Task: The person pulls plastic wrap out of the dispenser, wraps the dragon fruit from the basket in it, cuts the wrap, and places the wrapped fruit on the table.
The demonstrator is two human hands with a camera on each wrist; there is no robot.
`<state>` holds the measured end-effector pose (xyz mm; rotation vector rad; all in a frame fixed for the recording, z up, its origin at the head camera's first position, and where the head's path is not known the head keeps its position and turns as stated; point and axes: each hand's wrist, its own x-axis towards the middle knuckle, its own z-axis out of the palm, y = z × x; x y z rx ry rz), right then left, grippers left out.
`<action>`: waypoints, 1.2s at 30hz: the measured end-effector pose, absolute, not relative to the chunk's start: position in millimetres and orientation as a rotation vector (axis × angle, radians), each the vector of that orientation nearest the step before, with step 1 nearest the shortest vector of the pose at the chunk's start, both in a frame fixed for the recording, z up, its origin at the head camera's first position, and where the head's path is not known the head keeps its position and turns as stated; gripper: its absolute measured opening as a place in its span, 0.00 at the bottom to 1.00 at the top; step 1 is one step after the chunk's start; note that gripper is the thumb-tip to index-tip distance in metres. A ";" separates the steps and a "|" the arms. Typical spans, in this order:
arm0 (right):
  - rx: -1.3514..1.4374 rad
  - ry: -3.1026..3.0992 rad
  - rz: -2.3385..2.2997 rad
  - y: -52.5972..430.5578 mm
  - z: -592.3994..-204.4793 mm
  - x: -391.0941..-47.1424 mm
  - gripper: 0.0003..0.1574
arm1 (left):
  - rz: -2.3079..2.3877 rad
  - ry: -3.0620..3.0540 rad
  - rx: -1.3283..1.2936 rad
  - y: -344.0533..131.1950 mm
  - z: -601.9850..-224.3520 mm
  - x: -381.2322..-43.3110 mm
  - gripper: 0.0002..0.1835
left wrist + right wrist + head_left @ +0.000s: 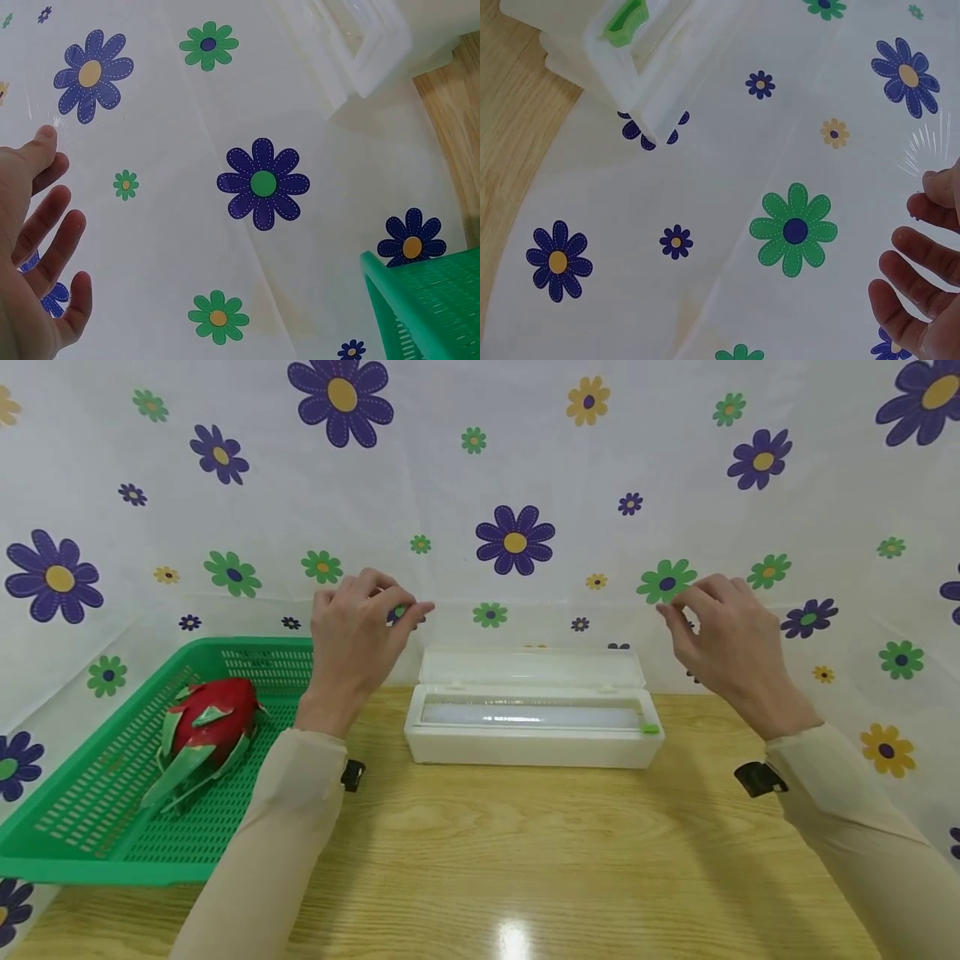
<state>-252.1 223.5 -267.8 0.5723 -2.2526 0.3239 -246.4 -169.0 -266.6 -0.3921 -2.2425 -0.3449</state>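
Both hands are raised over the back of the table, well apart. My left hand [360, 635] pinches clear plastic wrap [58, 133] between thumb and index finger, the other fingers loosely bent. Likewise, my right hand [723, 631] pinches the wrap [928, 146] at its other side, where fine creases fan out from the fingertips. The see-through sheet hardly shows in the head view. Between and below the hands sits a white wrap dispenser box [532, 750], its lid [532, 668] raised, with a roll of wrap [525, 716] inside and a green slide cutter [649, 728] at its right end.
At the left stands a green plastic basket [90, 870] holding a red dragon fruit [225, 710] with green scales. The wooden table [480, 843] meets a white flower-print cloth [450, 485] behind the box. Each sleeve has a black wrist device.
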 end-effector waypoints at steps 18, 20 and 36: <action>0.577 -2.247 0.327 221.9 -259.4 -252.5 0.13 | -0.348 -2.274 -0.371 -170.4 -259.2 -247.3 0.17; 0.569 -2.253 0.332 221.8 -258.6 -251.9 0.12 | -0.352 -2.277 -0.371 -170.0 -257.9 -247.3 0.17; 0.535 -2.271 0.326 219.5 -251.8 -250.0 0.13 | -0.350 -2.284 -0.363 -169.7 -249.2 -246.6 0.17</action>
